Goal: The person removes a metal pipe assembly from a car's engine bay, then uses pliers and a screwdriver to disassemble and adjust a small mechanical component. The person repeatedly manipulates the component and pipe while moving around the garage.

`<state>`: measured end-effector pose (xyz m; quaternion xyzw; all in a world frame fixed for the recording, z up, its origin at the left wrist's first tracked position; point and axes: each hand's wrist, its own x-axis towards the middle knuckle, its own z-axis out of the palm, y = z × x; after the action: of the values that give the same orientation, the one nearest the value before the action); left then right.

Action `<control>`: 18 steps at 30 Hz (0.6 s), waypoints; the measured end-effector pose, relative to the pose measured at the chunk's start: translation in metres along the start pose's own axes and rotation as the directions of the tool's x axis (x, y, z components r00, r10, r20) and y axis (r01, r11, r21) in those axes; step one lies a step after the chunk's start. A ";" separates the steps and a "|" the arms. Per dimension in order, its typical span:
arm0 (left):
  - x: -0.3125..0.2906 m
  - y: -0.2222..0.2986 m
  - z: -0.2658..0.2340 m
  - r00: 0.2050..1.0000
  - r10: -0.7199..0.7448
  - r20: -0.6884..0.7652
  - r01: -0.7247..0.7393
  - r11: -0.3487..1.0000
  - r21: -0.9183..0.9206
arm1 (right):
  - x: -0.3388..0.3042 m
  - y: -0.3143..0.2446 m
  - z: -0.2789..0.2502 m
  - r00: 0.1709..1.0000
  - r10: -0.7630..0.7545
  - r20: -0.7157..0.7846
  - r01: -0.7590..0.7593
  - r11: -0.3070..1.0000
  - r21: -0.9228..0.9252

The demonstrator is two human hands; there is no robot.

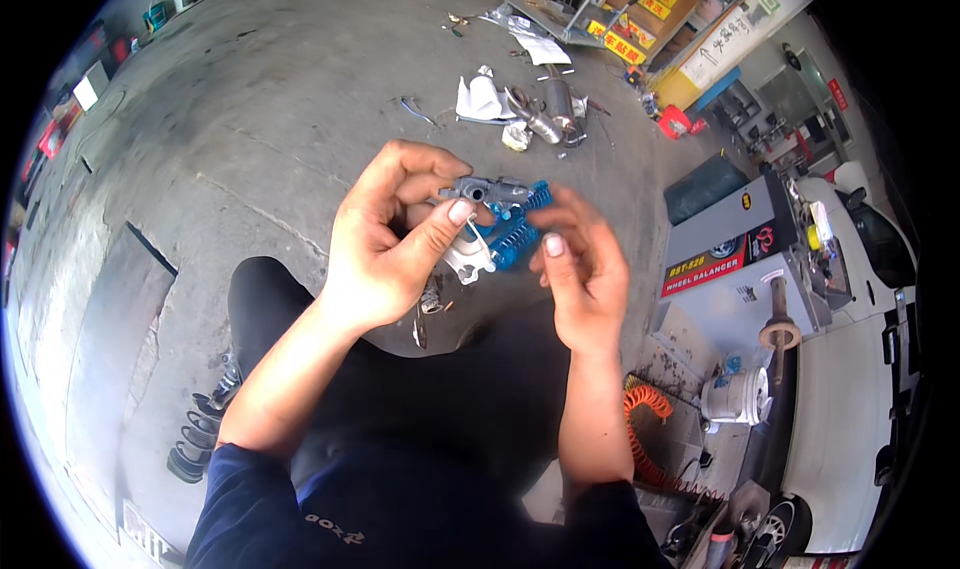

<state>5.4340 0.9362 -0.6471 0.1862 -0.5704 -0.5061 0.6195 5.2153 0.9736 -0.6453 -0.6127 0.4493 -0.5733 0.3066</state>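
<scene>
My left hand (392, 231) is closed, thumb and fingers gripping a small dark grey part (490, 190) with a round hole in it. A white bracket-like piece (468, 257) hangs just below my left thumb. Blue coil springs (515, 241) lie close against these pieces, between my two hands. My right hand (585, 279) is at the right end of the springs, thumb and fingers half curled. Its upper fingers are smeared by motion, so whether they grip a spring does not show.
Below my hands, a small metal piece (431, 295) is on the floor. Farther off lie a silver muffler (560, 107) and white paper (482, 99). A coil-spring strut (195, 439) rests at left. At right stand a grey wheel balancer (720, 254), a white bucket (735, 397) and an orange coiled hose (645, 404).
</scene>
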 end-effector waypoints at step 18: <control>0.004 0.000 -0.016 0.997 0.029 0.074 -0.039 0.988 0.147 | 0.036 -0.013 0.034 0.927 -0.352 0.132 0.331 0.930 0.162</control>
<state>5.4479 0.9277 -0.6494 0.2036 -0.6313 -0.4581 0.5917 5.2492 0.9420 -0.6239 -0.7028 0.2695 -0.5968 0.2778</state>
